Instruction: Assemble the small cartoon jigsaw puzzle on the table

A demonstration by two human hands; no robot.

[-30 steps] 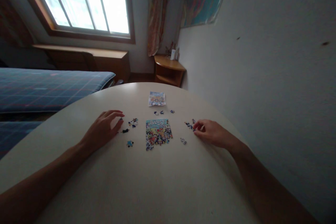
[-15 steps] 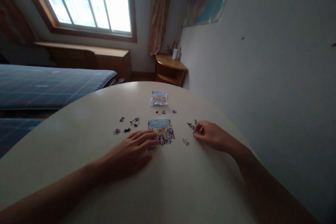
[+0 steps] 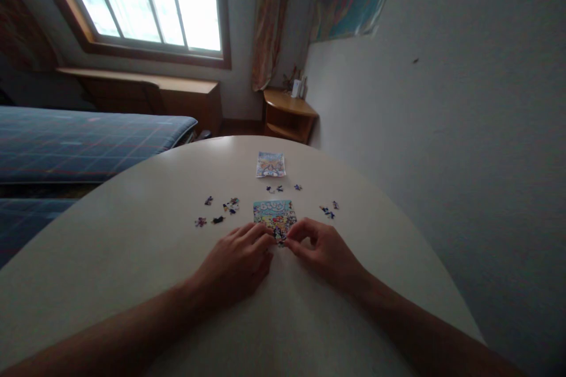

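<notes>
A partly assembled jigsaw puzzle (image 3: 275, 212) with a light blue top and a colourful crowd of figures lies on the white table (image 3: 283, 324). My left hand (image 3: 243, 256) rests over its lower left corner, fingers stretched out and touching the puzzle. At the lower right corner my right hand (image 3: 329, 250) pinches a small puzzle piece between thumb and forefinger; the fingers mostly cover it. Loose puzzle pieces (image 3: 231, 206) are scattered left of the puzzle, and more loose pieces (image 3: 327, 212) lie to its right.
Beyond the puzzle lies a creased printed sheet (image 3: 270, 165), with a few pieces (image 3: 298, 187) just in front of it. The table's rounded edge runs close to the wall (image 3: 464, 159) on the right. A plaid mattress (image 3: 88, 144) is at the left, a corner shelf (image 3: 289, 103) behind.
My right hand has moved left from the loose pieces to the puzzle's lower right corner, a piece pinched in its fingers. My left hand has shifted slightly right along the puzzle's lower edge.
</notes>
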